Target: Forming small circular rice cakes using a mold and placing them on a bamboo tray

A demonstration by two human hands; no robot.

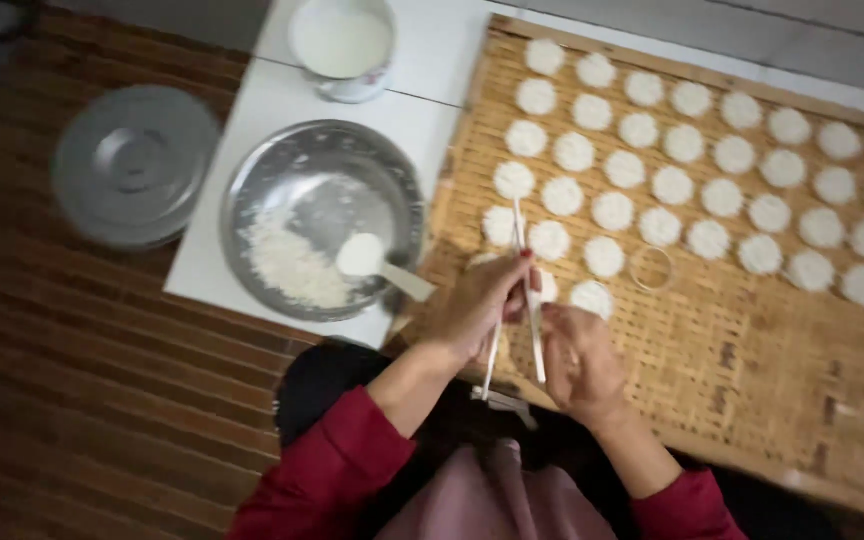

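Two hands are meeting at the near edge of a woven bamboo tray (752,340). Leftmost, a round metal lid (135,165) is lying on the slatted floor, then a steel bowl (322,215) of white rice with a scoop (377,262). The left hand (477,305) and right hand (580,362) are both closing around thin white chopsticks (528,290), just beside rows of white rice cakes (672,185) and a ring mould (651,268).

A dark brown slatted wooden floor (72,380) fills the left side, dimly lit. A low white desk (252,110) stands on it, brighter under soft light. Along the top right edge runs a strip of pale grey tiled floor (752,30).
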